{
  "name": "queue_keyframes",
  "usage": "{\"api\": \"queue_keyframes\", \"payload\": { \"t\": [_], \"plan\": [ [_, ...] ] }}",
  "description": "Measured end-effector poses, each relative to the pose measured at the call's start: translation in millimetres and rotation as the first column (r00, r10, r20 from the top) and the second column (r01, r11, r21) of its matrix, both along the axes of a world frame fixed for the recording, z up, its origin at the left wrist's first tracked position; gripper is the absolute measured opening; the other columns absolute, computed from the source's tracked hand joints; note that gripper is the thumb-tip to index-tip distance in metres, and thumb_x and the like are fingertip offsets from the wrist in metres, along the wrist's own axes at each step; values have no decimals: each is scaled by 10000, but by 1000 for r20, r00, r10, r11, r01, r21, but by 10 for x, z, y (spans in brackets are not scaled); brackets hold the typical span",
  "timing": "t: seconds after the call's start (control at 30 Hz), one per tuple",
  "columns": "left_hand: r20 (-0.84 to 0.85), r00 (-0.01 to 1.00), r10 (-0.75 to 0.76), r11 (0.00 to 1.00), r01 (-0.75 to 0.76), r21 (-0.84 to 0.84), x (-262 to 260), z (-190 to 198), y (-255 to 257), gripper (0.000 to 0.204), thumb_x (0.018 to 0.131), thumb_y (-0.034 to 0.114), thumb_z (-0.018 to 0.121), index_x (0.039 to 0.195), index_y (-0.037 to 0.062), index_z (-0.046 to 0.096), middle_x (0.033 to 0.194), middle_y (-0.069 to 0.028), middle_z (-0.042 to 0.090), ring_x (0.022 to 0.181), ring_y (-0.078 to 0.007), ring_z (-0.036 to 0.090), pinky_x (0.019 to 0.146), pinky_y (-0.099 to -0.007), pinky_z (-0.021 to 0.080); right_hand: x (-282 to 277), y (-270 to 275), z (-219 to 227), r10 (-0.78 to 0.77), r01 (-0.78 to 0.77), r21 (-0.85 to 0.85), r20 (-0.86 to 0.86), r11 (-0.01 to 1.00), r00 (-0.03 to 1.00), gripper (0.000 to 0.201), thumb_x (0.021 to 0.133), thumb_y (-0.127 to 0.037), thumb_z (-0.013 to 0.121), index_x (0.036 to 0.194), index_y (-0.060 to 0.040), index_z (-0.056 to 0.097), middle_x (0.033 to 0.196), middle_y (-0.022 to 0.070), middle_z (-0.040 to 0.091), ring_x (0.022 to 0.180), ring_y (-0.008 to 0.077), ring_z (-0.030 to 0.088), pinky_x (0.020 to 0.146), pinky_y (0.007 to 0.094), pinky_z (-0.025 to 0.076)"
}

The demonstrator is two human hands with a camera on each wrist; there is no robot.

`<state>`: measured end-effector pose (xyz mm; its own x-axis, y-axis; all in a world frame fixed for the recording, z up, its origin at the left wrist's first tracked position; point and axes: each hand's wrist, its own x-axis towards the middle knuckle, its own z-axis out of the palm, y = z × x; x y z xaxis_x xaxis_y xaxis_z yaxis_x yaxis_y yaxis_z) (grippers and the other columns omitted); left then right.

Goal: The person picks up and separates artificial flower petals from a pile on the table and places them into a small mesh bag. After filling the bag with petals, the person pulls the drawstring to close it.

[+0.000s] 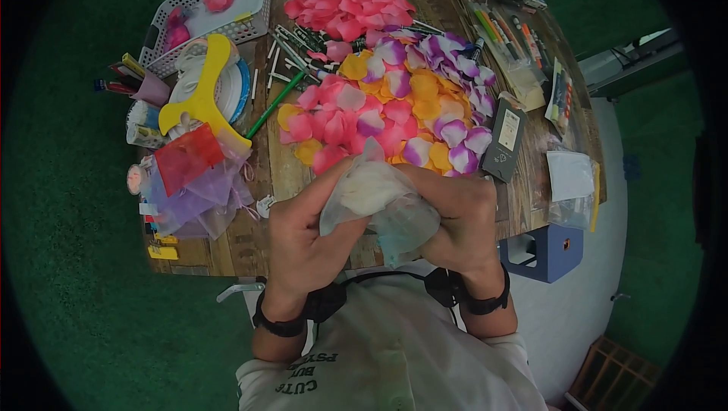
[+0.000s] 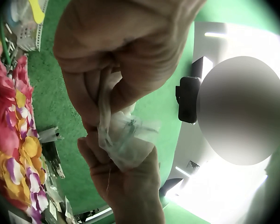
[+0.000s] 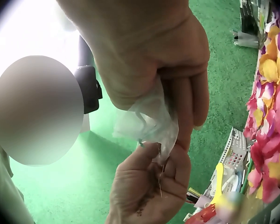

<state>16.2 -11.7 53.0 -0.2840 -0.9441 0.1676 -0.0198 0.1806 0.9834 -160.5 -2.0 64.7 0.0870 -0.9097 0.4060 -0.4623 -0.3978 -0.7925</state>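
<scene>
Both hands hold a sheer white mesh bag (image 1: 406, 221) up in front of the chest, close over the table's near edge. My left hand (image 1: 307, 233) grips one side of it, thumb on the near face. On the other side my right hand (image 1: 464, 221) pinches the cloth between thumb and curled fingers. A cream-white bunched part (image 1: 368, 189) shows at the bag's top. In the left wrist view the bag's loose end (image 2: 130, 144) hangs between the hands with a pale greenish band across it. Fingertips are partly hidden in the folds.
Behind the hands lie heaps of pink petals (image 1: 349, 13) and orange and purple petals (image 1: 428, 100). Left are a white basket (image 1: 254, 9), a yellow fan-shaped piece (image 1: 205, 92) and purple mesh bags (image 1: 189, 202). A black box (image 1: 504, 138) and marker packs (image 1: 500, 39) lie right.
</scene>
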Motion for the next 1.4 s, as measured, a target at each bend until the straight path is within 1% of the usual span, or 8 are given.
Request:
{"api": "queue_keyframes", "payload": {
  "t": [0.23,0.6,0.83,1.0,1.03,1.1,1.23,1.4],
  "plan": [
    [-189,981,-51,923,118,366,-72,-6,56,210,805,-15,601,1011,-45,636,820,-62,673,723,-78,603,638,-217,497,11,10,27,-144,107,-252,-133,962,981,357,651,-125,701,966,37,650,686,136,629,584,239,641,562,280,495],
    [548,829,-114,842,373,-389,-169,72,77,37,720,80,615,726,43,612,626,-92,600,519,-255,582,464,-317,445,59,-43,-170,-117,94,-319,-54,943,992,285,675,15,644,959,35,626,651,109,603,553,247,617,498,298,482],
    [398,878,-267,935,336,-114,21,90,18,240,733,121,688,960,53,646,779,-120,652,621,-239,642,544,-308,501,-68,22,-55,-190,184,-198,-10,963,982,211,709,-20,670,915,25,664,757,118,669,608,182,641,572,273,499],
    [-332,943,16,995,16,95,-34,179,-6,710,651,71,777,1279,-5,454,1042,-147,638,932,-214,632,760,-305,516,-55,32,96,-106,84,-140,-155,987,982,227,688,-57,699,905,2,662,694,112,640,566,213,631,530,276,485],
    [-332,943,23,995,9,96,-22,216,-33,710,651,71,777,1279,-5,454,1042,-147,638,932,-214,632,760,-305,516,-45,38,124,-44,22,-98,-230,995,972,248,671,-84,722,900,-7,661,673,111,628,550,224,625,514,279,479],
    [259,964,-62,990,93,-106,18,255,-80,592,694,29,734,1238,-9,501,1021,-144,643,948,-181,617,779,-291,501,-36,67,165,15,-35,-78,-252,996,968,280,647,-112,745,896,-14,659,654,108,614,540,232,618,502,282,473],
    [10,970,-242,970,241,34,53,58,-107,457,734,-6,681,1173,-23,555,1016,-146,642,912,-165,622,764,-265,493,-86,104,179,74,-82,-18,-274,996,959,373,590,-177,793,900,-20,660,638,102,608,536,241,614,501,285,475],
    [-14,998,-54,998,54,-18,23,86,-15,315,764,-20,644,1078,-32,616,967,-145,656,851,-161,632,737,-250,488,-63,93,73,23,-23,4,-37,1000,999,342,658,-157,767,936,9,657,690,102,651,581,164,638,545,251,485]
  ]
}}
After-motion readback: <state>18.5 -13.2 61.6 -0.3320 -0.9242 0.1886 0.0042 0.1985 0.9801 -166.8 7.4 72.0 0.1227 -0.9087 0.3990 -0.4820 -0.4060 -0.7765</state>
